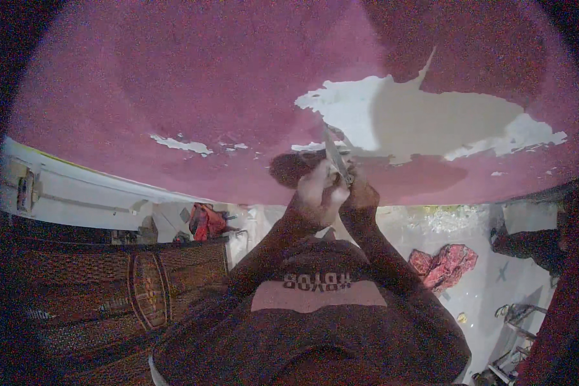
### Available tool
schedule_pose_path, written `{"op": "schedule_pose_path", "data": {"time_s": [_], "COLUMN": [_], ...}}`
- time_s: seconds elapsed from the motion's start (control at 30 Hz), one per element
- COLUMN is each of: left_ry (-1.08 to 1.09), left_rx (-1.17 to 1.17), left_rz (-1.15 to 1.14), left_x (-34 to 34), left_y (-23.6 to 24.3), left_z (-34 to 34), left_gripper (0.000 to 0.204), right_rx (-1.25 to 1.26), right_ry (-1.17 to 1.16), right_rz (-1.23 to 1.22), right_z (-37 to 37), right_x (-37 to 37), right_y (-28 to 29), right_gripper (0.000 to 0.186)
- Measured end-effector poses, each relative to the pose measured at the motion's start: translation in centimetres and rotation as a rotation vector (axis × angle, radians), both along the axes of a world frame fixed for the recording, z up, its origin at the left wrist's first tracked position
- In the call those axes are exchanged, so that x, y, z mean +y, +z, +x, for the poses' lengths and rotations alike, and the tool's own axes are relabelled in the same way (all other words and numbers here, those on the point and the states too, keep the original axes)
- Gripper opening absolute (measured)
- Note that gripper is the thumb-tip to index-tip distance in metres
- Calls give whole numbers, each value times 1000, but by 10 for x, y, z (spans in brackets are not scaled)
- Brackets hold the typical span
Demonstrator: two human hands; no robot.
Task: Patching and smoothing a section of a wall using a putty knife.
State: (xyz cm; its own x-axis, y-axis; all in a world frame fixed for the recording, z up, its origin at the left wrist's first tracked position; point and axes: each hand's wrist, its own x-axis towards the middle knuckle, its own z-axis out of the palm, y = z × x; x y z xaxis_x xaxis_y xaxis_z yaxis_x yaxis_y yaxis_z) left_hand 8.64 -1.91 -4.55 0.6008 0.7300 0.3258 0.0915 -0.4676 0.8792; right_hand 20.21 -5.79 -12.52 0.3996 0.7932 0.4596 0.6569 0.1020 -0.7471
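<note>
Both hands are raised in front of the chest and meet at a slim, flat tool (336,157) that reaches up to a broad pink surface (206,96). The left hand (316,191) has its fingers curled in, its grip closed on the lower end of the tool. The right hand (361,193) is pressed in beside it from the other side, its grip also closed about that same end, so the two hands sit together with hardly a gap between them. Blur and dim light hide the separate fingers, and how each one lies cannot be told.

The tool stands tilted, its upper end leaning to the person's left, at the lower left edge of a large pale patch (354,106) with a ragged outline. Part of that patch lies in shadow. A narrower pale strip (183,144) shows in the pink farther to the left, well apart from the hands.

The person wears a dark shirt (315,334) with a light pink panel across it. Below the pink surface, on the right, a crumpled red bundle (453,264) lies on a whitish floor (405,225), and a metal frame (520,329) stands near the lower right. A brown, patterned surface (83,289) fills the lower left.
</note>
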Motion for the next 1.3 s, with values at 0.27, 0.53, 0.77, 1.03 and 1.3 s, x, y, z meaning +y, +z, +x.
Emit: {"op": "schedule_pose_path", "data": {"time_s": [0.27, 0.53, 0.77, 1.03, 1.3], "left_ry": [205, 578, 688, 221, 358], "left_rx": [-380, 439, 548, 405, 545], "left_rz": [-44, 210, 1073, 338, 989], "left_x": [-1, -6, -10, -5, 1], "left_y": [-12, -24, -27, 11, -26], "left_z": [49, 31, 20, 13, 3], "left_gripper": [36, 27, 14, 12, 16], "right_rx": [82, 197, 1321, 194, 596], "right_ry": [-31, 39, 156, 88, 141], "right_rz": [-390, -347, -272, -78, -66], "right_z": [-5, -11, -27, -19, -30], "right_x": [-1, -3, 4, -7, -9], "right_y": [15, 7, 6, -28, 8], "right_gripper": [46, 47, 52, 40, 40]}}
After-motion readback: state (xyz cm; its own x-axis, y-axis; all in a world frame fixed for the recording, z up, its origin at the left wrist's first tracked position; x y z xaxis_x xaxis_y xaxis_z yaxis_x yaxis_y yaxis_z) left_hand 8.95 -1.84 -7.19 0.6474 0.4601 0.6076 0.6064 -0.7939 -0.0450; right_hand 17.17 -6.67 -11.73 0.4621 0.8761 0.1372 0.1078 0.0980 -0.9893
